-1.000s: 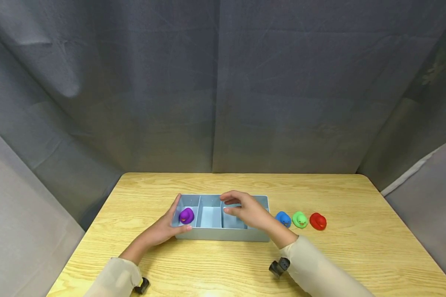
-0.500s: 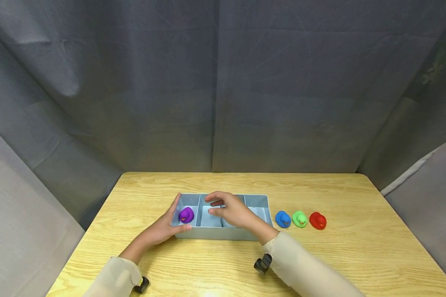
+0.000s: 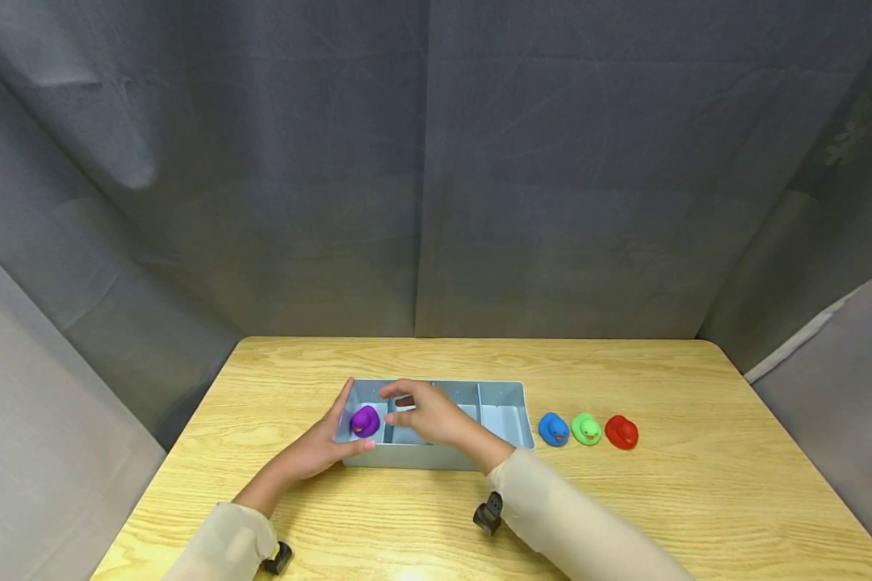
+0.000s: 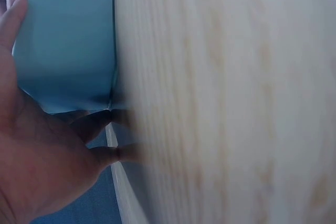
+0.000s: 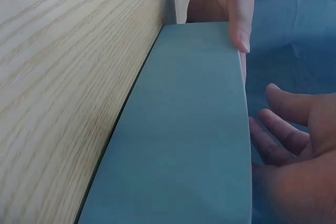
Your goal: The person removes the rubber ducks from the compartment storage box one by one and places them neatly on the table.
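Observation:
A grey-blue divided box lies lengthwise on the table. My left hand holds its left end, thumb along the front and fingers reaching round to the far side. In the leftmost compartment sits a purple rubber duck. Over the second compartment hovers my right hand, thumb and fingers apart and nothing between them, just right of the purple duck. The right wrist view shows the box's long front wall with the right hand beyond its rim.
Right of the box, a blue duck, a green duck and a red duck stand in a row on the wooden table. Grey curtains hang behind the table and at both sides.
My right hand has moved left over the box, from the third compartment towards the purple duck. The left hand, box and ducks look unmoved.

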A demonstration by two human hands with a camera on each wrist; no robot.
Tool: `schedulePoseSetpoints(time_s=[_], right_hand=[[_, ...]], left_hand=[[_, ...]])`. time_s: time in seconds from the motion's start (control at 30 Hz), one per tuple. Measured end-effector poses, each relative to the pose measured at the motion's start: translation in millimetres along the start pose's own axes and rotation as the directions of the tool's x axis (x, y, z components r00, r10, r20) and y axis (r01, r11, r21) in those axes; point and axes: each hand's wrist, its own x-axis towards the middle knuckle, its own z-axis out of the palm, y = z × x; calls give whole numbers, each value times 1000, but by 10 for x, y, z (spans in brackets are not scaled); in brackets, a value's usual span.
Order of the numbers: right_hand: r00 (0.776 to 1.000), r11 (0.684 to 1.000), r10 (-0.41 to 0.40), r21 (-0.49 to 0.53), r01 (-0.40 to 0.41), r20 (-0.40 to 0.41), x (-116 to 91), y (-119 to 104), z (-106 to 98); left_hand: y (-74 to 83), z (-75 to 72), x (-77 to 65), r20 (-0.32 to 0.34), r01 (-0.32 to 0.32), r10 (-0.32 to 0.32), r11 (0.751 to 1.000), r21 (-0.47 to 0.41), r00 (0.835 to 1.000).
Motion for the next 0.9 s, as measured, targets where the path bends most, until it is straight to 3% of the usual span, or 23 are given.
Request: schedulePoseSetpoints(time_s=[0.3, 0.73, 0.9], right_hand=[[999, 991, 25, -128, -29, -29, 148, 0, 156], [997, 976, 79, -201, -83, -27, 310, 50, 346], [996, 953, 70, -292, -86, -64, 332, 46, 432]], left_hand=[[-4, -6, -1, 13, 11, -11, 1000, -17, 1000], [12, -4, -10, 30, -5, 7, 998, -66, 1000], [8, -11, -11, 34, -13, 15, 998, -63, 999]])
